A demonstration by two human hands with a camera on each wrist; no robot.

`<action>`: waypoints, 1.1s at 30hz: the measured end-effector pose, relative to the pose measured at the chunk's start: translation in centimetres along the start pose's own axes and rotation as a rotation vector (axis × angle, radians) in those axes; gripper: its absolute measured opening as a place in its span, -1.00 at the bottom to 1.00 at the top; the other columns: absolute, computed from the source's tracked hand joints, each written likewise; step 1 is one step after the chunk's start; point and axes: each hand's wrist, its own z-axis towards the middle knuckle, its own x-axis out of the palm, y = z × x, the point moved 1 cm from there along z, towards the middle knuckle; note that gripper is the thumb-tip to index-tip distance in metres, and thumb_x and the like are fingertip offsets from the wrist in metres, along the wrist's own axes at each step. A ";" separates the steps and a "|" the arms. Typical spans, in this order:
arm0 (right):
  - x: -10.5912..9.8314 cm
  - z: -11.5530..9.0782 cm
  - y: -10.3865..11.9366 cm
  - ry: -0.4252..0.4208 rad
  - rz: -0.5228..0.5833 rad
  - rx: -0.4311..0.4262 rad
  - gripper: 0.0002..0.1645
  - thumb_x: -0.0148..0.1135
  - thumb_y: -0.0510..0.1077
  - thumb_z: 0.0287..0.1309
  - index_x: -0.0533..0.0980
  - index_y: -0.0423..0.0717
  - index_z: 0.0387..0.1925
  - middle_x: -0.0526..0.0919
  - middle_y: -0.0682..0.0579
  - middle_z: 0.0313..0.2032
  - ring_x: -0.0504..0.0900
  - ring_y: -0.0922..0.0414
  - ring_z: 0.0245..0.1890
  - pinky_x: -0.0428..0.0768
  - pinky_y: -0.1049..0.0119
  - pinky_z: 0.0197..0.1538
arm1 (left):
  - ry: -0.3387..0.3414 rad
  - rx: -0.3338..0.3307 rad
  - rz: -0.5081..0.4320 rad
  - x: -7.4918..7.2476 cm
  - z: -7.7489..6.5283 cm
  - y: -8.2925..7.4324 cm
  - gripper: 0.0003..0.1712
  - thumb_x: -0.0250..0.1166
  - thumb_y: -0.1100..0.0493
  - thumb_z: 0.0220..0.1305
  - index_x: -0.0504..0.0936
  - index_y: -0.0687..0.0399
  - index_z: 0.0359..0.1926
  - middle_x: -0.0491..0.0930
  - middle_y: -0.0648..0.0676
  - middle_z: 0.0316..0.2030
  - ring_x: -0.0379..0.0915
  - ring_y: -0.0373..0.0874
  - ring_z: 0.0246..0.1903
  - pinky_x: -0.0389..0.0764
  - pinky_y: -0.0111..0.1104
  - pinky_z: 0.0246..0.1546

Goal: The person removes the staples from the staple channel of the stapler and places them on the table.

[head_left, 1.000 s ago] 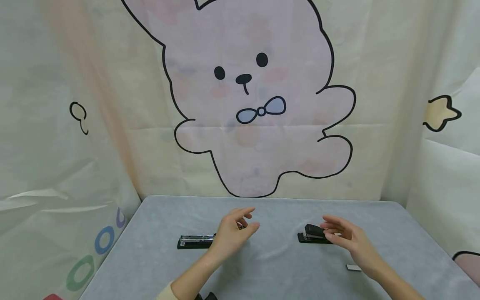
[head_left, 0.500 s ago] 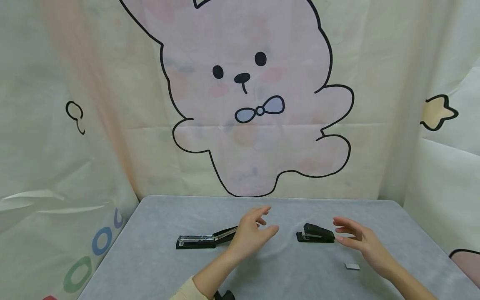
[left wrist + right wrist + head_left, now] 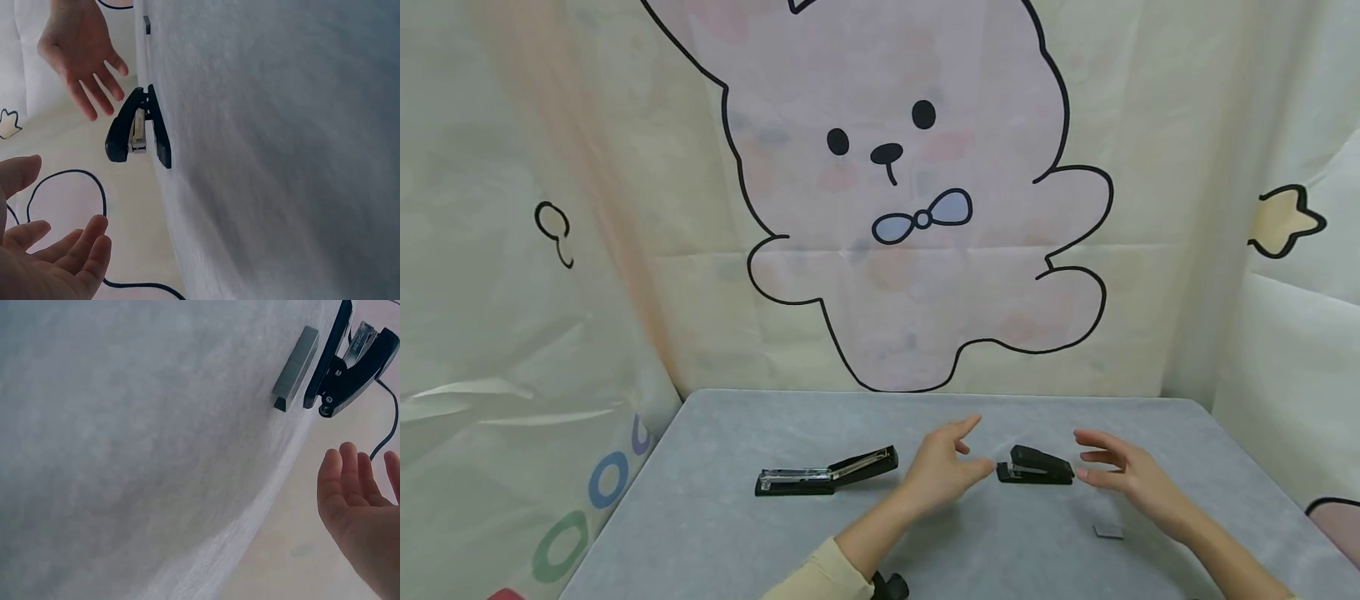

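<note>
A small black stapler (image 3: pixel 1036 467) stands on the table between my two hands, its top arm raised slightly off its base. My left hand (image 3: pixel 946 467) hovers at its left end with fingers loosely extended, holding nothing. On the other side, my right hand (image 3: pixel 1127 475) is just off the stapler's right end, its fingers relaxed and apart. Farther left lies a second, longer black stapler (image 3: pixel 793 482), swung wide so its metal magazine shows. A short grey strip of staples (image 3: pixel 297 369) rests on the cloth, in front of the small stapler and near my right hand.
A pale grey-blue cloth (image 3: pixel 715 550) covers the table. Behind it hangs a cream curtain (image 3: pixel 1150 333) with a cartoon animal drawn on it, and more printed sheeting closes off both sides. A black wrist device (image 3: pixel 891 586) shows under my left sleeve.
My left hand has moved right, away from the opened stapler and over to the small one. My right hand has drawn back a little to the right, off the small stapler.
</note>
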 end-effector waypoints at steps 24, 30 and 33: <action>-0.1 2.2 -2.1 0.165 0.024 0.156 -0.21 0.41 -0.05 0.31 0.38 -0.40 0.40 0.57 -0.32 0.21 0.66 -0.08 0.05 0.64 0.10 -0.12 | -0.013 -0.157 -0.079 6.0 4.5 1.2 -0.29 0.62 0.23 0.11 0.65 0.07 0.31 0.72 0.05 0.06 0.68 -0.28 -0.37 0.66 -0.34 -0.23; 0.2 2.8 -2.2 0.161 0.014 0.163 -0.24 0.46 -0.06 0.24 0.45 -0.39 0.34 0.61 -0.25 0.15 0.66 -0.03 0.00 0.62 0.09 -0.13 | -0.027 -0.180 -0.113 6.3 5.0 1.5 -0.35 0.63 0.29 0.07 0.70 0.13 0.23 0.73 -0.04 -0.12 0.67 -0.26 -0.34 0.64 -0.32 -0.20; 0.2 3.2 -2.3 0.162 0.001 0.167 -0.30 0.48 -0.09 0.21 0.50 -0.39 0.27 0.64 -0.22 0.11 0.67 -0.03 -0.04 0.61 0.10 -0.14 | -0.033 -0.170 -0.098 6.6 5.3 1.6 -0.44 0.63 0.32 0.05 0.76 0.14 0.13 0.73 -0.09 -0.22 0.60 -0.27 -0.22 0.61 -0.36 -0.21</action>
